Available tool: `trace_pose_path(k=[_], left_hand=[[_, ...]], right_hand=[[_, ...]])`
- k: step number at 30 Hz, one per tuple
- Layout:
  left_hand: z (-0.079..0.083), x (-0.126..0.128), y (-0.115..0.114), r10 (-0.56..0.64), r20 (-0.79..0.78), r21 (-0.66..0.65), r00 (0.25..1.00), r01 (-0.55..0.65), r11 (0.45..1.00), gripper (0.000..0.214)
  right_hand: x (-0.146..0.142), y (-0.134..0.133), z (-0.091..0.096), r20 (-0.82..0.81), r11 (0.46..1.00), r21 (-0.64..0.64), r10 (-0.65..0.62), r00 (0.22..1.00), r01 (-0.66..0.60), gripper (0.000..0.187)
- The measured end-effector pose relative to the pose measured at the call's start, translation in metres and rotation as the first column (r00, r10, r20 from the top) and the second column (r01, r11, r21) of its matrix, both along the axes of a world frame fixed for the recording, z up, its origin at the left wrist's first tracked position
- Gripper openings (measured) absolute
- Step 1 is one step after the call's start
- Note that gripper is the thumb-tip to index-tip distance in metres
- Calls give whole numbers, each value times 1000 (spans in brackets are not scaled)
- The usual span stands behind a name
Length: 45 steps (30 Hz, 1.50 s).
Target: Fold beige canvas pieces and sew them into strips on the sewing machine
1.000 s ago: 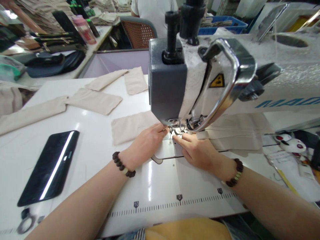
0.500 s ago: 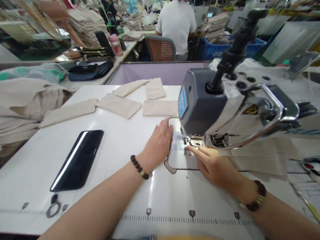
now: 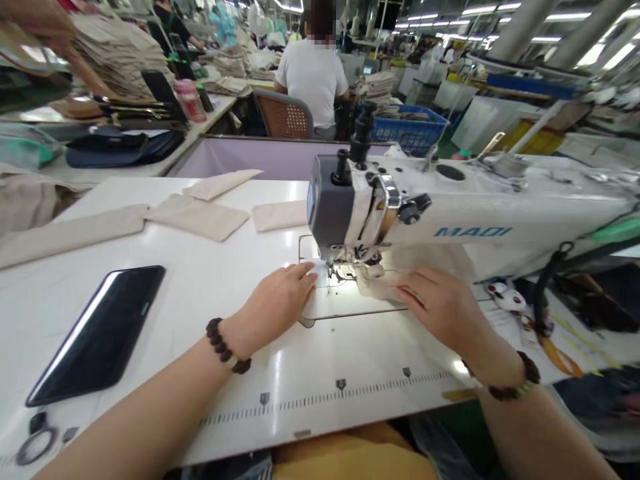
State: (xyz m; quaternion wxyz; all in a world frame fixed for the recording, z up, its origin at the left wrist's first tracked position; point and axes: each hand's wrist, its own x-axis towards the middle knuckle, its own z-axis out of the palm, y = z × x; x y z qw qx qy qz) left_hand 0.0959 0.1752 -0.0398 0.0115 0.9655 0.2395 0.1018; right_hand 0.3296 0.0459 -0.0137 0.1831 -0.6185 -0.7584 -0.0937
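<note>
The sewing machine [image 3: 400,200] stands in front of me, its presser foot [image 3: 343,272] low over the metal bed plate. My left hand [image 3: 275,300] lies on the plate left of the foot, fingers stretched towards it and nothing visible in them. To the right of the foot, a beige fabric piece [image 3: 377,285] lies under the machine arm. Thumb and fingers of my right hand [image 3: 440,307] pinch its near right part. More beige fabric [image 3: 430,257] shows behind that hand. Both wrists wear dark bead bracelets.
Flat beige fabric pieces [image 3: 200,217] lie along the far left of the white table [image 3: 210,267]. A dark phone [image 3: 97,333] and a ring-shaped item [image 3: 37,445] lie at left. Small tools [image 3: 507,297] are at right. Ahead, a person [image 3: 313,80] sits beside a blue crate [image 3: 410,130].
My right hand has moved right, away from the needle area, and now pinches the beige fabric. My left fingers point more towards the foot. The camera view has tilted up and swung right.
</note>
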Motion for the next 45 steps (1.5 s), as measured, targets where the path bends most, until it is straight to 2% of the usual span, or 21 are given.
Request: trace_pose_path(k=[2,6,8,11,15,22,27,32,34,36,37,38,39,41,43,45], left_hand=[[7,-1,-9,-33,-22,1,999,33,999,23],[13,-7,-26,-74,-32,44,997,75,996,24],[12,-12,-33,-81,-18,67,997,82,994,25],[9,-21,-40,-72,0,73,997,71,995,26],[4,-31,-46,-84,50,82,995,80,993,30],[0,-33,-51,-88,61,64,994,84,994,31],[0,-29,-53,-123,57,83,991,118,990,27],[3,-27,-56,-141,66,102,988,133,986,25],[5,-27,-58,-143,75,91,987,136,986,24],[5,-27,-62,-140,109,71,984,133,989,24],[5,-26,-64,-138,138,56,981,131,990,26],[5,-24,-67,-135,171,39,976,130,991,29],[4,-21,-69,-132,205,19,970,131,991,33],[3,-12,-76,-141,259,-21,956,151,988,48],[3,1,-82,-198,277,-40,940,218,975,60],[4,13,-87,-319,249,-68,915,345,936,49]], right_hand=[[12,-3,-5,35,995,40,-92,995,91,20],[22,2,-16,36,989,65,-134,990,132,16],[21,8,-16,22,984,74,-163,986,161,15],[17,21,-10,90,975,7,-220,971,221,13],[13,33,-3,191,966,-97,-220,957,241,18],[15,34,-1,265,966,-103,-202,943,236,19],[15,37,-3,275,973,-124,-153,949,193,19],[23,43,-2,198,962,-59,-249,948,265,18],[27,34,4,150,953,-32,-295,944,303,16],[26,12,12,89,956,-28,-289,953,292,11],[22,-3,16,46,964,-38,-260,964,262,11],[16,-20,19,-89,981,-49,-193,977,189,11],[8,-38,22,-191,989,-85,-137,972,123,12],[-13,-70,24,-319,980,-194,-107,942,45,14],[-36,-93,24,-414,932,-357,-101,905,-59,16],[-54,-103,24,-468,895,-428,-99,878,-128,17]])
